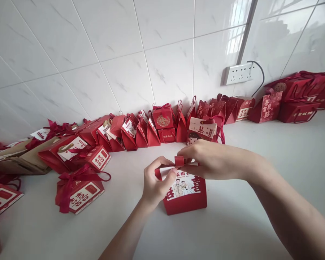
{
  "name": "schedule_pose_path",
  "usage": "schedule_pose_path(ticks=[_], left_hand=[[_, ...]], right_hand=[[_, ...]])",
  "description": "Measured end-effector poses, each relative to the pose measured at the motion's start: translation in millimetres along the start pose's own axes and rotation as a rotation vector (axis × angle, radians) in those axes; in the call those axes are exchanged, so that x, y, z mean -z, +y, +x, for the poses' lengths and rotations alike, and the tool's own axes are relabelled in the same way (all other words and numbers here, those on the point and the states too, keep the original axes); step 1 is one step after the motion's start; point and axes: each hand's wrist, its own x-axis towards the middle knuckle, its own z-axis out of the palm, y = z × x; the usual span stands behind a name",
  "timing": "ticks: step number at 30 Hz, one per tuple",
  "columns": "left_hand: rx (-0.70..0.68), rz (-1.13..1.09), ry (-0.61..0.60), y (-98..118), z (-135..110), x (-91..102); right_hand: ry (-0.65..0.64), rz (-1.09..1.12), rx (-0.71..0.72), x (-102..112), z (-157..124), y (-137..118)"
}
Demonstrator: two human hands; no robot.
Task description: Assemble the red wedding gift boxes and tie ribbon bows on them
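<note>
Head view: small red box (185, 196) sits on the white counter (233, 224), front centre, both hands on its top. Left hand (155, 180) is curled, thumb and fingers pinched on the red ribbon (179, 161) at the box's top-left edge. Right hand (211, 159) comes in from the right, fingers closed on the same ribbon's loop above the box. Box front has a white panel with a cartoon couple and big red characters; the right one looks like 囍, the rest is part covered by the thumb. Behind, a row of red boxes (162, 124) runs along the tiled wall (111, 54), several marked 囍; smaller print unreadable. Left front, a bow box (81, 191) lies tipped, 囍 on its label. White socket (238, 73) on the wall at right, cable (261, 77) looping from it.
</note>
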Motion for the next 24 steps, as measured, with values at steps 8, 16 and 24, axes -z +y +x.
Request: schedule_pose_path(ticks=[8,16,24], left_hand=[[-0.045,0.043,-0.002,-0.2,-0.4,-0.3],[-0.067,0.049,0.004,0.6,-2.0,-1.8],[-0.074,0.069,-0.019,2.1,-0.9,-1.5]], right_hand=[[0.036,-0.055,0.056,-3.8,-0.7,1.7],[0.073,-0.084,-0.064,-1.8,-3.7,-8.1],[0.176,-0.124,-0.019,-2.6,0.3,-7.6]])
